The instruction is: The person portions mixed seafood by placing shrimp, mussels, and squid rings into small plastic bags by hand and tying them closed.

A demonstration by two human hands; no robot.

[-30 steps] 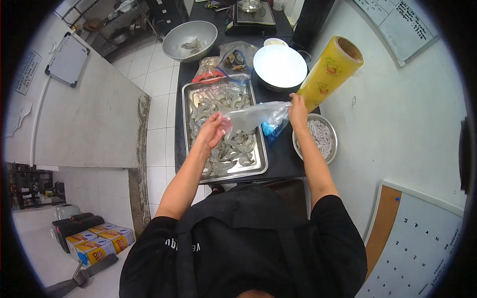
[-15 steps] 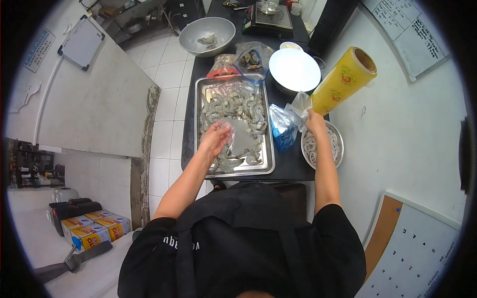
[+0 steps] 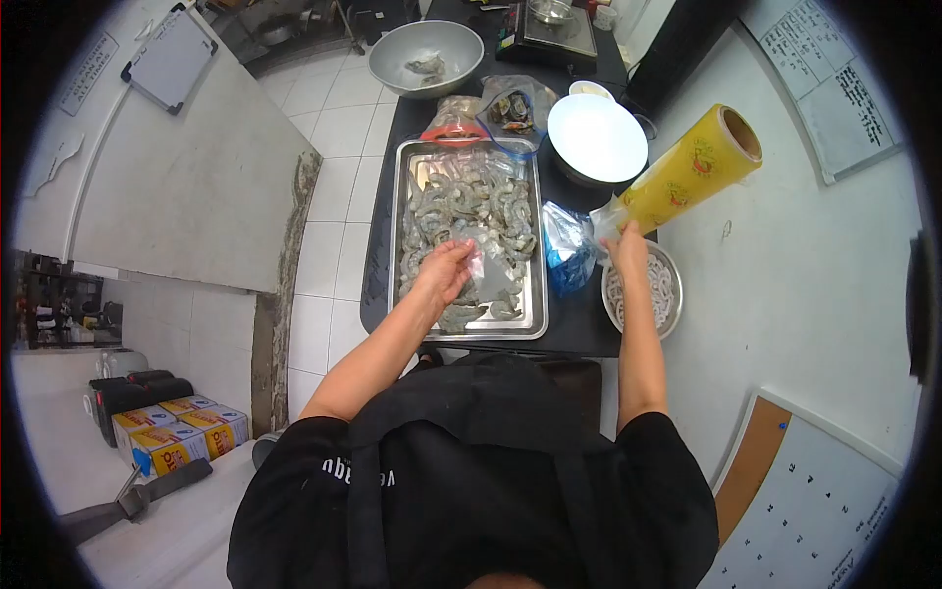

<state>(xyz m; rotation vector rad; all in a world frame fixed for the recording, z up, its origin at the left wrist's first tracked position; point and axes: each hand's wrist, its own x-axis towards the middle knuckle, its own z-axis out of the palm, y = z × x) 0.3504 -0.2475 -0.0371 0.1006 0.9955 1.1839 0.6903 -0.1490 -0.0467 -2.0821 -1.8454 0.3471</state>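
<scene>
Apart, left hand point(image 3: 447, 272) angled inward over tray point(image 3: 540, 312), grip pinching clear plastic point(image 3: 479, 265), right hand point(image 3: 629, 253) outstretched, grip on crumpled plastic point(image 3: 607, 218).

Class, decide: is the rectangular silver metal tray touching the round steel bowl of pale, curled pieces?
Apart. The head view shows black tabletop between the tray's right rim and the bowl's left side.

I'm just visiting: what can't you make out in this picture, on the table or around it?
All in the head view:
- Shrimp count: they overlap, and the left hand covers some.
- Right hand's exact grip: its back hides it.
- Small white dish's near side: behind the white bowl.
- Whiteboard notes: too small, partly cut off.
</scene>
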